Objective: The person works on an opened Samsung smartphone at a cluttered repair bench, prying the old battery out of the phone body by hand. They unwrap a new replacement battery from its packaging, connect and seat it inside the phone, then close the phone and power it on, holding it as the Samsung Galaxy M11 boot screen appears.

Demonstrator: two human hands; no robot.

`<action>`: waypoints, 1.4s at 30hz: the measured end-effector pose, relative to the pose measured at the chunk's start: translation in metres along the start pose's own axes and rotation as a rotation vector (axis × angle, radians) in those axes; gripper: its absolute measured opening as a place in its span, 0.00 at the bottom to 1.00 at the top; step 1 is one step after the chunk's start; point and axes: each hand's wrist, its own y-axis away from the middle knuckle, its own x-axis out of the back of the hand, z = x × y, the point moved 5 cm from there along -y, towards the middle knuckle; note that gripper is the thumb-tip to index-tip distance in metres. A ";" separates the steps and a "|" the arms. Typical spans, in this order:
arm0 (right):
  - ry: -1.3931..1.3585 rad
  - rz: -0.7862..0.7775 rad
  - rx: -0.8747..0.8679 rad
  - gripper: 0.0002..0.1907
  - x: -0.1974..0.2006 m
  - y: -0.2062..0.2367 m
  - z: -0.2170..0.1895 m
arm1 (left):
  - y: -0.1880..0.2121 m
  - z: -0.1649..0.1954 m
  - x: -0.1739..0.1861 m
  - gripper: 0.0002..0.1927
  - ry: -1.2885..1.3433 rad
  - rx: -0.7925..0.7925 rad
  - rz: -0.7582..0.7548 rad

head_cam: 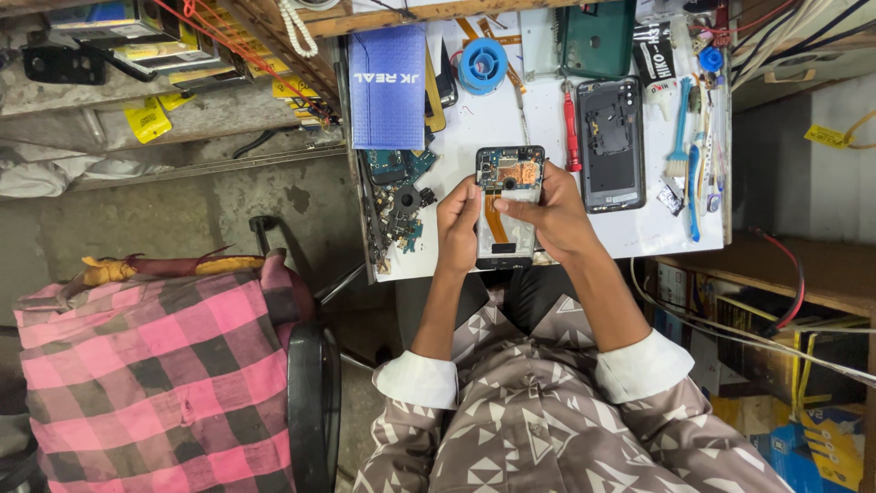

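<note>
An opened phone (507, 183) with its circuit board and an orange flex cable exposed lies on the white worktable (639, 233). My left hand (456, 224) grips the phone's left side. From the other side my right hand (552, 215) holds it, thumb and fingertips pressing on the pale middle section just below the board. Both hands touch the phone.
A dark phone back shell (610, 141), a red screwdriver (571, 137), blue brushes (684, 146), a blue solder spool (483, 66), a blue box (389, 87) and loose small parts (401, 205) share the table. A pink checked cloth (155, 374) covers a chair on the left.
</note>
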 end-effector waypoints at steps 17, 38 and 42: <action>-0.015 0.010 0.022 0.21 0.003 0.003 0.005 | 0.000 0.005 -0.005 0.11 -0.316 -0.062 0.149; 0.632 0.254 0.315 0.12 0.012 0.038 -0.032 | -0.002 0.000 -0.002 0.06 -0.131 -0.033 0.183; 0.644 0.230 0.332 0.12 0.005 0.042 -0.035 | -0.002 0.003 -0.003 0.06 -0.162 -0.027 0.206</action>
